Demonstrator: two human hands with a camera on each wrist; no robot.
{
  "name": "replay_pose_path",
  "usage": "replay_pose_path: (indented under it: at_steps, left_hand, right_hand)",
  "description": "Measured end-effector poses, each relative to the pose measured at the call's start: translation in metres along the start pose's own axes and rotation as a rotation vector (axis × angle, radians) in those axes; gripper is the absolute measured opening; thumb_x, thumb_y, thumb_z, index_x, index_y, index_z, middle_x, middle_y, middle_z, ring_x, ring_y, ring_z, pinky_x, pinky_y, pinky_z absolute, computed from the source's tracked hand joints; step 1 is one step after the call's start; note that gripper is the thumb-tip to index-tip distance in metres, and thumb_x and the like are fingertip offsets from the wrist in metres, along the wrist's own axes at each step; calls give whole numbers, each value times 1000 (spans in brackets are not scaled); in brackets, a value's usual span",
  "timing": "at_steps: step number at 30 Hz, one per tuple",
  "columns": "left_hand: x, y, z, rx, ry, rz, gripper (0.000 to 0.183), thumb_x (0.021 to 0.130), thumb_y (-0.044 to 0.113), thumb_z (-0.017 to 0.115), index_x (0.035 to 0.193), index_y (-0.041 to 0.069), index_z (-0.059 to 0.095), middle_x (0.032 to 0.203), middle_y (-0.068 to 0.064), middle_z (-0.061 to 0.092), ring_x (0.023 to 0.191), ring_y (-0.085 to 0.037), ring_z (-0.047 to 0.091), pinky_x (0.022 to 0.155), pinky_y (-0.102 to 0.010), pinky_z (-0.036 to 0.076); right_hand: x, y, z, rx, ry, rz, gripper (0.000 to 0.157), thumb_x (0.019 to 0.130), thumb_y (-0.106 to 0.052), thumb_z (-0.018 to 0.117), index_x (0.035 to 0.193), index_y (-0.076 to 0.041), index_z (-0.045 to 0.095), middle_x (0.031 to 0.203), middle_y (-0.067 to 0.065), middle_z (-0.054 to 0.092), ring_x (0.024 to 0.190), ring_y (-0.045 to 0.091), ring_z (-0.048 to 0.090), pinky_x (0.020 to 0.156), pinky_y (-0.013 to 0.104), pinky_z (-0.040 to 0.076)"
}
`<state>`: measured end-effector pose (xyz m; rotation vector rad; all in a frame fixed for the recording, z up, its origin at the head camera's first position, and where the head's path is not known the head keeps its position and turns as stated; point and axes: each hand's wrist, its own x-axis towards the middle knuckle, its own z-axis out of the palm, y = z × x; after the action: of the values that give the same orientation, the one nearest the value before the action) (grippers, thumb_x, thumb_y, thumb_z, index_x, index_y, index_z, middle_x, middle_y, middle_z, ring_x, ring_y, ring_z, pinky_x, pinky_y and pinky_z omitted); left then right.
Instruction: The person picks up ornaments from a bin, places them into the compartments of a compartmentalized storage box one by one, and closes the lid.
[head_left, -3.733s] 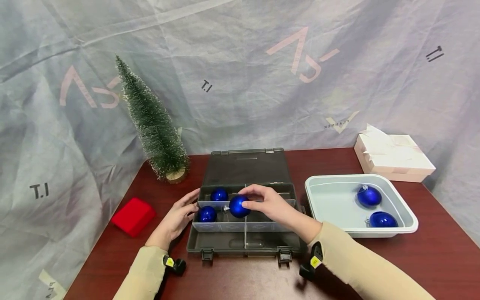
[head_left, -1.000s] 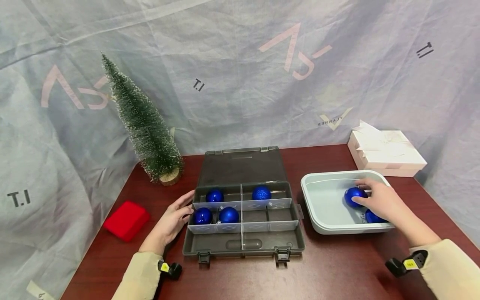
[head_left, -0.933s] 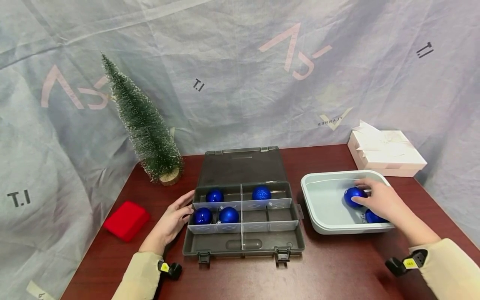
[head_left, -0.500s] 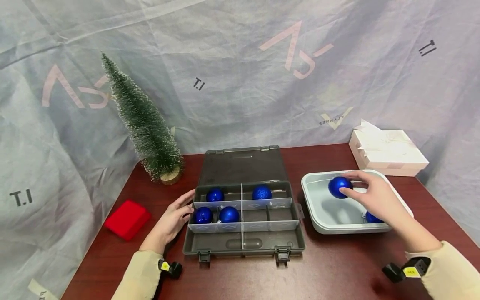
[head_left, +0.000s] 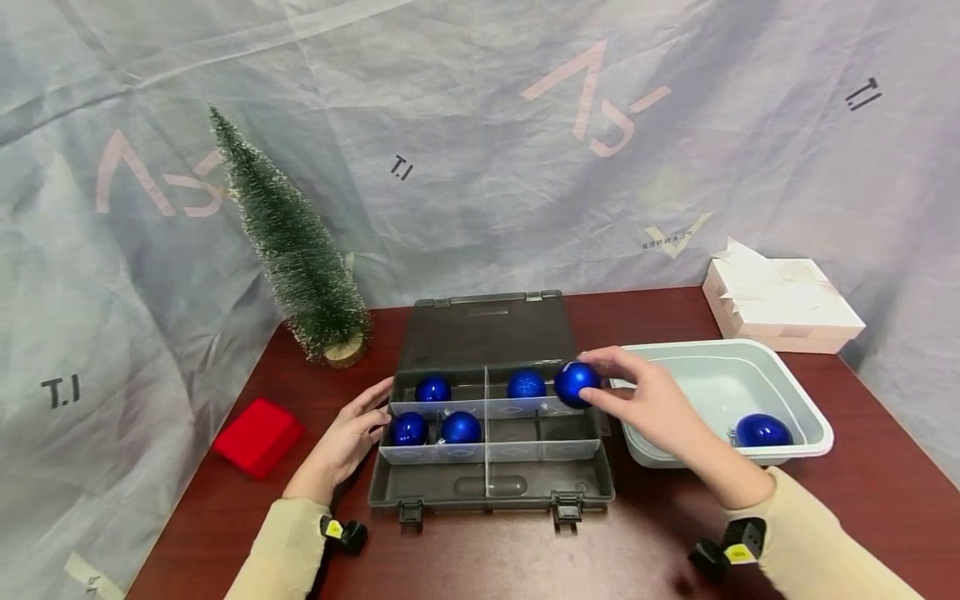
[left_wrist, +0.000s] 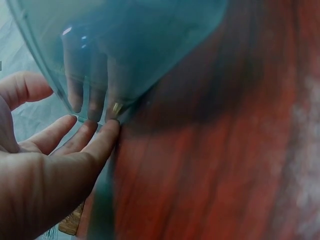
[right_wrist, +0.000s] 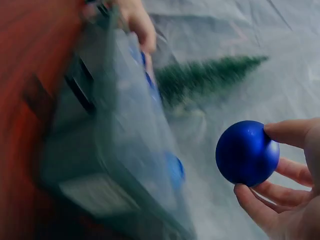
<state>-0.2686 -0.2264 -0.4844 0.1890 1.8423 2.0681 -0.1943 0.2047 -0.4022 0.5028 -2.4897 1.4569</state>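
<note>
My right hand point(head_left: 651, 402) pinches a matte blue Christmas ball point(head_left: 577, 384) between thumb and fingers, above the right end of the divided storage box point(head_left: 435, 481). In the right wrist view the ball point(right_wrist: 247, 153) hangs beyond the box's side wall. Inside the box, two balls sit in the left middle row, one glossy ball point(head_left: 432, 388) in the left back row and a glittery ball point(head_left: 527, 385) in the right back row. My left hand point(head_left: 347, 442) touches the box's left side with relaxed fingers; in the left wrist view the fingertips point(left_wrist: 111, 126) meet the wall.
A white tray point(head_left: 806, 408) at the right holds one blue ball point(head_left: 762, 431). Behind it stands a white gift box point(head_left: 795, 300) with a bow. A small frosted Christmas tree point(head_left: 296, 250) and a red box point(head_left: 259, 437) are at the left. The storage box's lid point(head_left: 487, 329) lies back, raised.
My right hand has lifted the blue ball out of the white tray and carried it left over the storage box. Earlier, it set another ball into the middle row. The left hand stays put.
</note>
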Motion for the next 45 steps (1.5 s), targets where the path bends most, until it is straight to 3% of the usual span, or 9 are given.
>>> replay_pose_path:
  at_steps: [7, 13, 23, 28, 32, 36, 39, 45]
  left_hand:
    - [4, -2, 0, 1, -11, 2, 68, 96, -6, 48, 161, 6, 29, 165, -15, 22, 152, -38, 15, 117, -64, 8]
    - [4, -2, -1, -2, -11, -5, 69, 96, -6, 47, 161, 5, 28, 166, -15, 21, 152, -38, 14, 117, -64, 8]
    - [3, -1, -2, -3, 4, -7, 68, 96, -7, 46, 161, 5, 28, 165, -16, 23, 151, -38, 18, 117, -64, 9]
    - [3, -1, -1, -6, 0, -5, 68, 96, -7, 47, 161, 4, 28, 165, -16, 22, 151, -38, 17, 117, -63, 10]
    - [2, -1, -1, 4, 0, -7, 68, 96, -6, 47, 161, 5, 28, 166, -15, 22, 152, -38, 15, 117, -64, 9]
    - [2, -2, -1, 3, -3, -2, 68, 96, -6, 47, 161, 5, 28, 165, -15, 22, 152, -39, 15, 117, -64, 7]
    - [2, -3, -2, 0, -4, 2, 68, 96, -6, 47, 161, 4, 28, 165, -16, 22, 152, -39, 15, 117, -65, 7]
    - [1, -1, 0, 5, 10, 1, 68, 96, -7, 47, 160, 5, 30, 165, -15, 24, 151, -39, 17, 116, -65, 8]
  right_hand:
    - [3, 0, 49, 77, -82, 42, 36, 89, -13, 80, 123, -10, 68, 121, 9, 69, 108, 31, 68, 84, 34, 57]
    - [2, 11, 77, 44, -63, 80, 35, 88, -15, 82, 120, -12, 69, 119, 8, 69, 105, 27, 69, 86, 38, 57]
    - [1, 13, 90, -103, -56, 14, 26, 83, -9, 85, 103, -9, 70, 101, 3, 70, 93, 21, 70, 81, 35, 58]
    - [1, 12, 89, -132, -75, 14, 23, 83, -7, 83, 102, -8, 70, 101, 3, 70, 94, 22, 69, 81, 36, 58]
    - [0, 12, 82, -85, -86, 6, 21, 88, -6, 79, 107, -7, 70, 106, 4, 71, 96, 22, 70, 83, 38, 58]
    - [-1, 9, 63, -43, -73, -11, 21, 93, -6, 74, 113, -6, 70, 109, 7, 71, 97, 22, 70, 83, 39, 57]
    - [-1, 5, 36, -78, -47, -31, 21, 96, -8, 71, 116, -5, 69, 109, 7, 72, 98, 21, 70, 84, 42, 57]
    - [-6, 12, -37, -317, -30, -12, 22, 99, -15, 67, 119, -5, 67, 108, 5, 73, 97, 25, 69, 83, 48, 55]
